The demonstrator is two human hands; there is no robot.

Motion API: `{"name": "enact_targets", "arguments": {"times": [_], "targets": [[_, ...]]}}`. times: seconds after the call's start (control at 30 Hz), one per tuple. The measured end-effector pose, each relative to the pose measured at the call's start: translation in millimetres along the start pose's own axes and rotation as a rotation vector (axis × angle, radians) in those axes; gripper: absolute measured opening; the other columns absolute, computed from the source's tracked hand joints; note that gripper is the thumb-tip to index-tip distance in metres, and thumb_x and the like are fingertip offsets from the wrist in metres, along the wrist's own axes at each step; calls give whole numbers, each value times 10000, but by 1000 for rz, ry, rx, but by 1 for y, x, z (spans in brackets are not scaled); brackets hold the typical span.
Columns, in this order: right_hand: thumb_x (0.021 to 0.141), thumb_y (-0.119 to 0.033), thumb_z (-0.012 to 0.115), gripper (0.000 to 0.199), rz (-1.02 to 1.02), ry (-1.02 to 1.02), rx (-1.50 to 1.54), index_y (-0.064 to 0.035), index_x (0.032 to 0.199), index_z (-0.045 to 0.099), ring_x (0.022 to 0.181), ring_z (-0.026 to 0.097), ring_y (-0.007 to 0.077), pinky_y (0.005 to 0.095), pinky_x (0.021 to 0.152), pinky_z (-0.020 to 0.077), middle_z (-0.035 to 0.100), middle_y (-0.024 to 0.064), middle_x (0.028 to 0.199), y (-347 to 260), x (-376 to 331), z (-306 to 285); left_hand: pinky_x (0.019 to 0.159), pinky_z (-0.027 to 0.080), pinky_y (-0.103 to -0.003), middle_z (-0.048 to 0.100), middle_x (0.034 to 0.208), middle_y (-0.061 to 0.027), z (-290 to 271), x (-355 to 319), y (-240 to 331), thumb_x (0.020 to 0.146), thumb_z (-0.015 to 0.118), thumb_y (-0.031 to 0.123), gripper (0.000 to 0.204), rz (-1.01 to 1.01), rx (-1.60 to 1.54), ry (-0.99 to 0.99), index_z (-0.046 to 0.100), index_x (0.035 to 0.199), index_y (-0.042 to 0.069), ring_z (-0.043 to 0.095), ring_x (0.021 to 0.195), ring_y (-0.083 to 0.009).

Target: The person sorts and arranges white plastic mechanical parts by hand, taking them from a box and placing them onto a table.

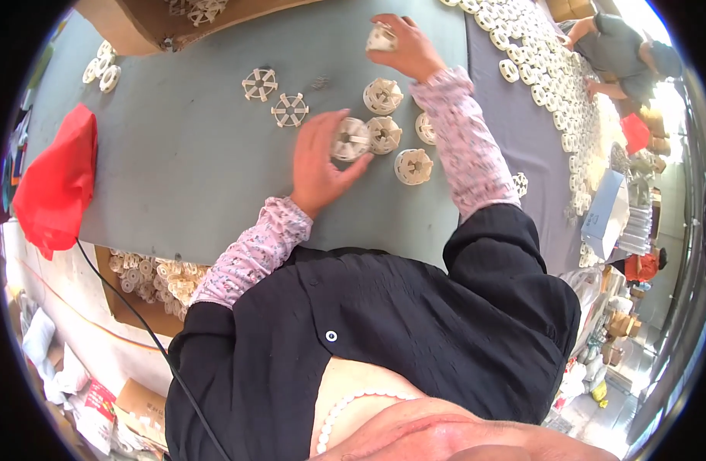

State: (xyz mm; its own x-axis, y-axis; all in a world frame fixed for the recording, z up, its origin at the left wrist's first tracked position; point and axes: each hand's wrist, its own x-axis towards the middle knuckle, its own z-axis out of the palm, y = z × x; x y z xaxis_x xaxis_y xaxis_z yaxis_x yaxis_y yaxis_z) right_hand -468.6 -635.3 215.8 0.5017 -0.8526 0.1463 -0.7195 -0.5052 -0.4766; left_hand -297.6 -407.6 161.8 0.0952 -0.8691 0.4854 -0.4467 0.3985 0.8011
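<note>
My left hand (pixel 320 165) curves around a white round slotted plastic part (pixel 351 140), fingers on its far side and thumb on its near side. Farther up and to the right, my right hand (pixel 411 46) grips another white plastic part (pixel 381 37) above the table. Beside my left hand's part, several cream-coloured round parts stand in a group, among them one at the back (pixel 383 96) and one nearer me (pixel 414 167). Left of these lie two flat white spoked rings (pixel 290 111) and a small pile of tiny grey pieces (pixel 320 82).
An open cardboard box (pixel 130 31) stands at the far left, with several white rings (pixel 103 67) near it. A red cloth (pixel 57 180) hangs at the left edge. Many white rings (pixel 522 58) cover the right table, where another person (pixel 622 58) works. A box of parts (pixel 149 280) sits below.
</note>
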Motion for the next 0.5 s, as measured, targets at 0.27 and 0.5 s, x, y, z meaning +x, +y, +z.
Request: {"name": "enact_targets", "arguments": {"times": [0.27,0.5], "targets": [[714,-269,905,829,83,-14,37,-192,1451,533,1219,604,360,440,1037,518,580,167,1329,-32,-83,9,999,502,-466,582,1256,-130,53,12,1,728,816,125,650,106,40,-227,577,1332,99,586,1142,-375],[741,-136,878,852,78,8,488,-115,1494,479,1165,645,247,364,1006,535,635,123,1289,-45,-94,9,1019,503,-383,614,1238,-91,-61,-30,19,761,821,122,604,-155,-292,-222,599,1322,93,614,1168,-279]]}}
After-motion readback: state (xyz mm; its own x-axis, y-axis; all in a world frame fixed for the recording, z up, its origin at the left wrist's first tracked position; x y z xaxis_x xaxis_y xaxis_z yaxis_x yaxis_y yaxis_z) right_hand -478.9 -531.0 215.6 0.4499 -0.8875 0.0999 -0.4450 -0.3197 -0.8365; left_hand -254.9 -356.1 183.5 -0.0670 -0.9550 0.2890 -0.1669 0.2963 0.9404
